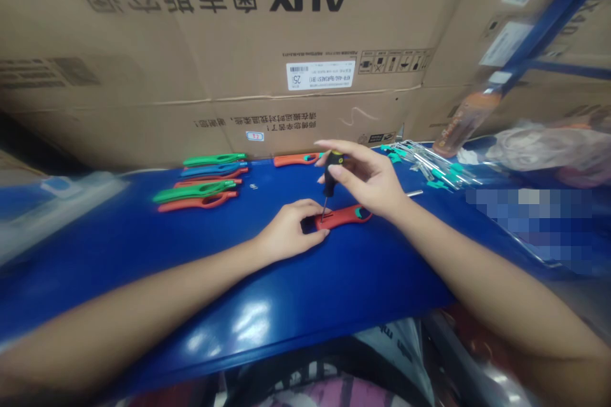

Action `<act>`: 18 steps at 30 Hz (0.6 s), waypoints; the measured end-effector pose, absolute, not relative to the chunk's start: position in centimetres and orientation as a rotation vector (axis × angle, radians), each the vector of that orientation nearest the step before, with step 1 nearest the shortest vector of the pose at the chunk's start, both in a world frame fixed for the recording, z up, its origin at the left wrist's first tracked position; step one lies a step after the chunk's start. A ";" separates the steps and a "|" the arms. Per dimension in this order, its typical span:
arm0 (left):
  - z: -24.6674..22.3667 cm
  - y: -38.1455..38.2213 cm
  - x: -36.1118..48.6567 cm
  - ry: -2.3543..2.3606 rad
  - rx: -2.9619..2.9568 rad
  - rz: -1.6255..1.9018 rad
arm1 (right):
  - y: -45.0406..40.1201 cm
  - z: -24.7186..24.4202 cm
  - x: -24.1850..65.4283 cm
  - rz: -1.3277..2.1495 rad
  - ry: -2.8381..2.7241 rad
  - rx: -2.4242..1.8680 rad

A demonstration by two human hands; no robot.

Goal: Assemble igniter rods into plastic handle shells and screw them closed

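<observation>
My right hand (365,175) is closed around the dark, yellow-topped grip of a small screwdriver (329,183). The screwdriver points down, its thin shaft meeting the near-left end of a red lighter handle (341,216). That handle lies flat on the blue table, with a teal trigger at its right end and a metal rod (414,193) beyond it. With thumb and fingers, my left hand (291,232) pinches the handle's left end and steadies it. Whether a screw sits under the tip is too small to tell.
Several green, blue and red handle shells (200,191) lie at the left, beside tiny screws (253,186). An orange lighter handle (291,159) rests by the cardboard box (214,63). At the right are metal rods with teal parts (429,162) and a bottle (465,124).
</observation>
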State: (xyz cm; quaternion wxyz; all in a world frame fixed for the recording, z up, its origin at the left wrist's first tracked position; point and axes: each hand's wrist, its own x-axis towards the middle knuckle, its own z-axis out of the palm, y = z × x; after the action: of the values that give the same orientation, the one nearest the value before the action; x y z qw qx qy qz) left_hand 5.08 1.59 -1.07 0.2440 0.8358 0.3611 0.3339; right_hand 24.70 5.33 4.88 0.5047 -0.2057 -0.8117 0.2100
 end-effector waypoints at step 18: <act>-1.2 1.6 5.1 0.984 2.303 0.932 | 3.3 5.2 23.8 0.212 -2.008 -0.441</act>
State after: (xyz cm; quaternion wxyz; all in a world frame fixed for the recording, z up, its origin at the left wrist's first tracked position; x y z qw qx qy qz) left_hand 5.08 1.55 -1.19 0.2328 0.8382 0.3581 0.3391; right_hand 23.80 3.34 5.24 0.5120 -0.1831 -0.8346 0.0882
